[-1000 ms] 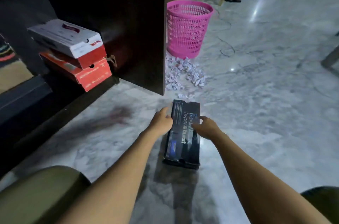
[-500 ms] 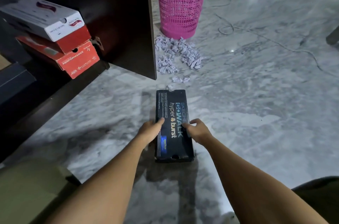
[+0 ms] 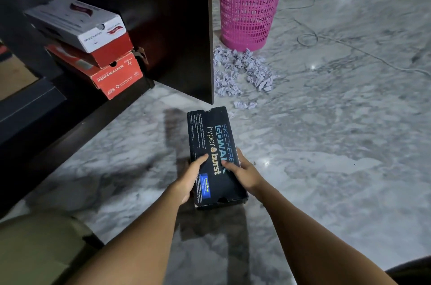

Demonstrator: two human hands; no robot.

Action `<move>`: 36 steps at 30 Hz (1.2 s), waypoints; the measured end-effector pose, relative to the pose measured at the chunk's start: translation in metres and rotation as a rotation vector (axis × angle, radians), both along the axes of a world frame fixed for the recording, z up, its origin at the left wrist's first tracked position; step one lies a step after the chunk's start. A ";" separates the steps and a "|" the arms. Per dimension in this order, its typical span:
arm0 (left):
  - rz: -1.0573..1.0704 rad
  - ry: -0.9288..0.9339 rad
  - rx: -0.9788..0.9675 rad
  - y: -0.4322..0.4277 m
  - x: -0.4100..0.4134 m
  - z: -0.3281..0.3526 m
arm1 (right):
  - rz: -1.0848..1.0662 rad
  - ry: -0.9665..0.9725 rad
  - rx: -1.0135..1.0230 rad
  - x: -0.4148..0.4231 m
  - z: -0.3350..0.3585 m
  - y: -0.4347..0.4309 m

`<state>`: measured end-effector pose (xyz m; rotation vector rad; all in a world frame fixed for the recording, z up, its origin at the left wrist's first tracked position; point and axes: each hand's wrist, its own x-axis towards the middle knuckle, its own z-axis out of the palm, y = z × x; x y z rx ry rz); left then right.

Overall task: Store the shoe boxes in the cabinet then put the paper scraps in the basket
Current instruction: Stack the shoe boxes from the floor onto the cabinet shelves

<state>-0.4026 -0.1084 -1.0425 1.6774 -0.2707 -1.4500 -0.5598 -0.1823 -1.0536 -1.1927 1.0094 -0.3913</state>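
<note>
Three shoe boxes in all: one black shoe box (image 3: 215, 156), one white-lidded box (image 3: 77, 24) and one orange box (image 3: 112, 74) (these two stacked), plus one pink basket (image 3: 250, 5) and a heap of paper scraps (image 3: 242, 72) too many to count.

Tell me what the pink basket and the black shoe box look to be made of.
Pink basket: moulded plastic by the look, with a uniform lattice of holes and a smooth rim. Black shoe box: probably printed cardboard with a slight sheen, judging by its folded edges and cut notch.
</note>
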 end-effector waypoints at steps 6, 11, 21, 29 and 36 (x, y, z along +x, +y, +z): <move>0.346 -0.071 -0.248 0.002 0.025 0.024 | 0.145 -0.095 -0.153 0.040 0.044 -0.028; 0.387 0.002 -0.330 -0.006 0.059 0.051 | 0.188 -0.185 -0.270 0.075 0.095 -0.040; 0.327 -0.116 -0.590 -0.026 0.111 0.193 | 0.247 -0.379 -0.535 0.107 0.225 -0.042; 0.459 -0.303 -0.690 -0.023 0.128 0.340 | 0.146 -0.544 -0.787 0.111 0.316 -0.030; 0.444 -0.299 -0.786 -0.015 0.135 0.455 | 0.154 -0.665 -1.078 0.136 0.406 -0.047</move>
